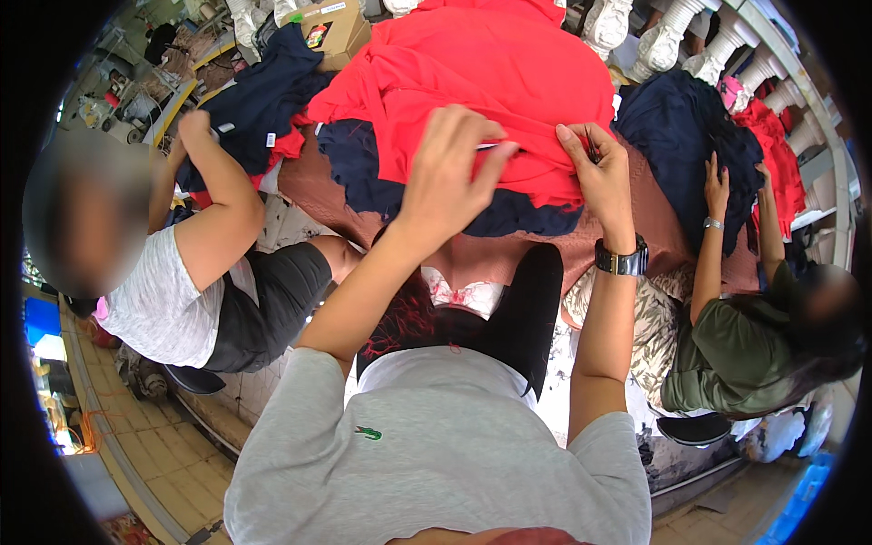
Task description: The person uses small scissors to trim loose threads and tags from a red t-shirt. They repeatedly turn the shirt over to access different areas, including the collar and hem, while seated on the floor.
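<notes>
A big heap of red cloth (490,64), apparently garments, lies in front of me on top of dark navy cloth (354,163). Over its near side, my left hand (454,173) is closed, thumb and fingers bent together at a fold of the red cloth. A thin white strip shows beside those fingertips; I cannot make out what it is. To the right, my right hand (599,177) is closed round a small dark pointed tool that looks like thread snips (593,145). Its thumb rests against the red cloth. A black watch is on my right wrist.
A brown cover (313,186) lies under the heaps. Navy garments (259,91) are at left, a cardboard box (334,34) behind them. A co-worker (195,282) sits at left; another (754,345) sits at right, hands on a navy heap (681,127). White balusters (658,45) stand behind.
</notes>
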